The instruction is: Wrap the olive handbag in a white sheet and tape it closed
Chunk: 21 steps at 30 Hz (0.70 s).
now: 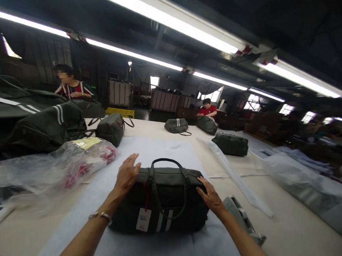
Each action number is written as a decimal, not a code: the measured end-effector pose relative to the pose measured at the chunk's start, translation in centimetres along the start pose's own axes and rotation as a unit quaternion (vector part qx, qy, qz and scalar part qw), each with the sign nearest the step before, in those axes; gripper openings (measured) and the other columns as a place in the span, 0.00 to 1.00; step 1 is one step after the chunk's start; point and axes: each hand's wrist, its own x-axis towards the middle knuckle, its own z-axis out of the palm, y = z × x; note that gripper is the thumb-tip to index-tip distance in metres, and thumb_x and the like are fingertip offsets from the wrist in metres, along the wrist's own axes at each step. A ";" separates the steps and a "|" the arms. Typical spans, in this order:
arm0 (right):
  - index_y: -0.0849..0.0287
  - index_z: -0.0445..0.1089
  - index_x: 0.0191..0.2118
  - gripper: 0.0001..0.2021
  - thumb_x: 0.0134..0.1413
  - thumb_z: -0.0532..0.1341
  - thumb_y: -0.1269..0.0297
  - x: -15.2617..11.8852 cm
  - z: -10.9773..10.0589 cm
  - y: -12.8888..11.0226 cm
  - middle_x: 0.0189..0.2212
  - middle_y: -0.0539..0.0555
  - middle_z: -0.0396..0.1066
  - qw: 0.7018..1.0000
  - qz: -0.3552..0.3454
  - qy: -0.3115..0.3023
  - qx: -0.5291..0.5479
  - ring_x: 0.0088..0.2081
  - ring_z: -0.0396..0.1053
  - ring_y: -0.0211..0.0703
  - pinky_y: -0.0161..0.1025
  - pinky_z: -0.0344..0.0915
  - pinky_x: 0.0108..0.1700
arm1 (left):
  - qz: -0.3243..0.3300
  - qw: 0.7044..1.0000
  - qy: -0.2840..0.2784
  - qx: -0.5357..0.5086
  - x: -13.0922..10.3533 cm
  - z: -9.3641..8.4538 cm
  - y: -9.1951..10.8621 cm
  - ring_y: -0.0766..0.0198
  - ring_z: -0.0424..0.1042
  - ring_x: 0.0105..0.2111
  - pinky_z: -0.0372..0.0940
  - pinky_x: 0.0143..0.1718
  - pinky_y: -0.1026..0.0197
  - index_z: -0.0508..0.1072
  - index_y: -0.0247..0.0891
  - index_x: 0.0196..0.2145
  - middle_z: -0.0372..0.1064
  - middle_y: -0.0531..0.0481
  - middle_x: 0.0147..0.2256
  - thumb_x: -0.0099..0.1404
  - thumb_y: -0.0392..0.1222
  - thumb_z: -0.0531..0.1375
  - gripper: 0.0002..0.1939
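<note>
A dark green duffel bag (177, 193) stands upright in front of me, two white stripes and a white hang tag (143, 219) on its near side. One looped handle rises over its top. At the bag's upper left corner is my left hand (129, 173), fingers stretched out. My right hand (210, 193) rests against the upper right corner with its fingers spread. Beneath the bag lies a pale sheet (108, 247). Just right of my right hand, partly behind the forearm, is a grey tool (241, 216) whose kind I cannot make out.
A clear plastic bag (54, 170) with red pieces lies left, near more green bags (111, 129). Further bags (231, 143) stand across the table (295, 228). A rolled plastic strip (240, 178) and a plastic-covered heap (313, 188) are right. Two people (76, 89) work beyond.
</note>
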 end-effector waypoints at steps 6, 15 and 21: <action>0.56 0.67 0.57 0.27 0.57 0.57 0.46 -0.6 -0.4 -0.1 0.60 0.59 0.64 1.000 -0.006 -0.007 -0.023 0.63 0.58 0.56 0.59 0.55 0.65 | 0.070 0.990 -0.113 0.054 4.7 6.9 7.6 0.44 0.46 0.67 0.38 0.65 0.35 0.68 0.40 0.56 0.56 0.37 0.64 0.64 0.49 0.54 0.24; 0.54 0.78 0.39 0.18 0.57 0.58 0.48 7.2 -7.4 -0.6 0.38 0.55 0.77 0.960 0.037 -0.270 0.072 0.42 0.73 0.50 0.46 0.70 0.46 | 0.040 0.953 -0.291 0.073 5.0 9.6 4.0 0.42 0.75 0.45 0.64 0.48 0.44 0.78 0.44 0.41 0.77 0.40 0.43 0.65 0.61 0.47 0.26; 0.60 0.76 0.28 0.13 0.51 0.58 0.58 22.1 -3.6 5.2 0.26 0.52 0.76 0.964 0.056 -0.256 0.046 0.30 0.70 0.42 0.37 0.65 0.35 | 0.007 0.959 -0.282 0.039 4.6 10.2 2.8 0.45 0.72 0.52 0.61 0.57 0.42 0.76 0.62 0.47 0.75 0.53 0.50 0.62 0.65 0.51 0.22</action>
